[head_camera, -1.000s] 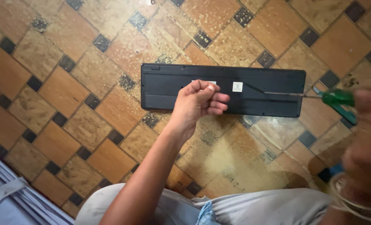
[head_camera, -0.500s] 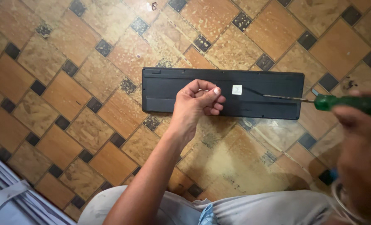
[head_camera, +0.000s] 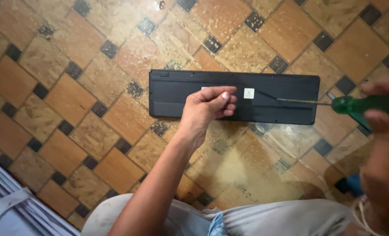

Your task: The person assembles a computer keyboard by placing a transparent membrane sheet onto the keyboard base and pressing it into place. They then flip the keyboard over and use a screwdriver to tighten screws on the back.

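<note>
A black keyboard [head_camera: 234,96] lies face down on a patterned tile floor [head_camera: 72,96]. The left hand [head_camera: 207,109], fingers curled shut on nothing visible, rests on its near edge. From three o'clock, the right hand [head_camera: 384,144] grips a green-handled screwdriver [head_camera: 356,105], tip over the keyboard's back.

— Where could a hand pass?

— The tiled floor of orange and tan squares [head_camera: 72,96] lies bare to the left of the long black flat plastic keyboard turned face-down [head_camera: 282,94], and beyond its far edge too.

— And what blocks the way?

— The left hand [head_camera: 207,107] rests over the keyboard's middle near edge. From the right, the thin metal shaft of the green-handled screwdriver [head_camera: 365,107], held in the right hand [head_camera: 384,131], crosses above the keyboard's right end.
</note>
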